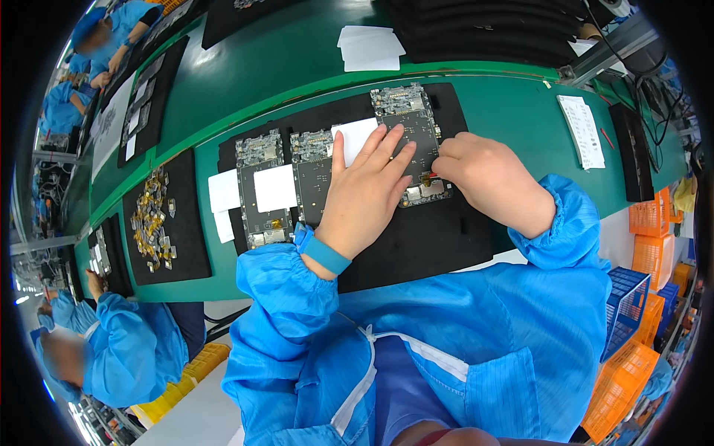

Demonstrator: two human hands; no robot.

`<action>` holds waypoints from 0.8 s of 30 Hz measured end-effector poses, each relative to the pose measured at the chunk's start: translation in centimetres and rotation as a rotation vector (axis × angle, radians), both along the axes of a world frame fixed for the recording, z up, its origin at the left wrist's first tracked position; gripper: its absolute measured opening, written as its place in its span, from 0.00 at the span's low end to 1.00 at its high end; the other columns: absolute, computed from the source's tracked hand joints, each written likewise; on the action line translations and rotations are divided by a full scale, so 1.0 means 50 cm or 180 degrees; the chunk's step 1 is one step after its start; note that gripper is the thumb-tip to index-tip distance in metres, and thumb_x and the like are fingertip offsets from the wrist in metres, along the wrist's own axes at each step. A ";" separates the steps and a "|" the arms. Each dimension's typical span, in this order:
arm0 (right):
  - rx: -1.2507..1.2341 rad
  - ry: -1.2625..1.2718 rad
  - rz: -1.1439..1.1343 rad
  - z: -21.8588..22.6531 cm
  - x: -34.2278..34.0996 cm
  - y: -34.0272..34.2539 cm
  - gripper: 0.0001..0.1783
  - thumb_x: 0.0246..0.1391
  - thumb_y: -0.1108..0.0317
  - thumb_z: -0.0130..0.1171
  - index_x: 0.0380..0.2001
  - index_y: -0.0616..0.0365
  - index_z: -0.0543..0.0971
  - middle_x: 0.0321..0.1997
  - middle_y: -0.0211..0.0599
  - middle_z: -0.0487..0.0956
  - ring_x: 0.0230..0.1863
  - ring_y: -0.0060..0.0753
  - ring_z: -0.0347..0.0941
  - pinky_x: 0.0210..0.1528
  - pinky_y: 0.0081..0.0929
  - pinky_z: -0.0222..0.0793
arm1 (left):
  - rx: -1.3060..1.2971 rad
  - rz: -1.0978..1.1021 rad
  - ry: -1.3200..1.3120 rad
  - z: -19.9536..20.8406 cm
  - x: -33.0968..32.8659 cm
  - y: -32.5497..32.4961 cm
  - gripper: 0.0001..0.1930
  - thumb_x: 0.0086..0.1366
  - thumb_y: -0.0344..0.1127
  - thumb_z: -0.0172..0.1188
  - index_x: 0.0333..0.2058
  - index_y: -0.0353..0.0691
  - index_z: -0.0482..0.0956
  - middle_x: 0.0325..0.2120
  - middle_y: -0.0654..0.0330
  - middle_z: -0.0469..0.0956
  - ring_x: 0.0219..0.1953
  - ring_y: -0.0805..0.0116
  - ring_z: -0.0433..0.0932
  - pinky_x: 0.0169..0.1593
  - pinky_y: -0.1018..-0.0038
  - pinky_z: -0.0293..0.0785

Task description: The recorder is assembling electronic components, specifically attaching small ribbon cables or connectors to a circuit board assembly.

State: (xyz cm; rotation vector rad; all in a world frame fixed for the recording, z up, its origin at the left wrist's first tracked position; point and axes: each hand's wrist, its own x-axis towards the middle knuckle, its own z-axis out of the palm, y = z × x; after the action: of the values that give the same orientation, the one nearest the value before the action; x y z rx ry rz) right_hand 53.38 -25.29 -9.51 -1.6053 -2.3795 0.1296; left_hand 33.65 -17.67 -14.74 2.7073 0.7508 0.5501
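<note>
My left hand (364, 189) lies flat with its fingers spread, holding down the right-hand circuit board (405, 100) and a white card (355, 135) beside it. At that board's lower right, my right hand (480, 167) is closed in a pinch. A small reddish bit shows at its fingertips, next to a gold-brown flex piece, but what it grips is too small to name. Two more boards lie to the left: a middle circuit board (311, 145), partly under my left hand, and a left circuit board (259, 149) with a white card (275, 189) on it.
A black foam mat (439, 245) lies under the boards. To the left, a black mat carries several small gold-and-silver parts (152, 219). White cards (370, 48) and stacked black sheets (476, 30) lie beyond the green ledge. A paper pad (580, 132) is at right. Co-workers sit at left.
</note>
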 end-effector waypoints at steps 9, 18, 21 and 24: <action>-0.0020 0.0050 0.0513 -0.010 0.008 -0.004 0.05 0.42 0.74 0.56 0.27 0.60 0.75 0.29 0.36 0.72 0.35 0.40 0.71 0.38 0.33 0.70 | 0.0401 0.0030 -0.0021 -0.006 0.009 0.003 0.19 0.64 0.35 0.57 0.54 0.49 0.75 0.58 0.64 0.70 0.62 0.65 0.67 0.67 0.42 0.41; 0.0196 0.0683 -0.0592 0.033 -0.008 0.000 0.09 0.52 0.77 0.55 0.37 0.60 0.78 0.29 0.41 0.75 0.35 0.43 0.72 0.38 0.34 0.68 | 0.0035 0.0415 -0.0523 0.081 -0.057 -0.037 0.28 0.62 0.37 0.59 0.61 0.43 0.65 0.65 0.53 0.58 0.67 0.55 0.57 0.67 0.43 0.44; -0.0347 0.1120 -0.0758 0.048 0.000 -0.017 0.10 0.56 0.79 0.53 0.41 0.61 0.78 0.28 0.41 0.75 0.31 0.41 0.71 0.36 0.33 0.67 | 0.0341 0.1305 -0.0366 0.091 -0.194 0.018 0.20 0.62 0.32 0.58 0.53 0.41 0.73 0.60 0.50 0.65 0.61 0.50 0.65 0.62 0.49 0.57; -0.0254 0.1297 -0.0689 0.040 -0.011 -0.028 0.10 0.56 0.80 0.52 0.40 0.62 0.78 0.29 0.41 0.75 0.30 0.39 0.71 0.35 0.32 0.67 | 0.0454 0.2183 -0.0505 0.039 -0.365 0.117 0.15 0.60 0.30 0.58 0.47 0.37 0.77 0.51 0.46 0.72 0.50 0.46 0.74 0.51 0.57 0.72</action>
State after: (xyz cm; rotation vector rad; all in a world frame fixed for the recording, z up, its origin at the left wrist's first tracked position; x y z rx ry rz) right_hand 52.80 -26.69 -7.50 -1.6711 -1.9055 0.4649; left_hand 15.42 -11.83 -12.78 2.4325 1.6534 0.9783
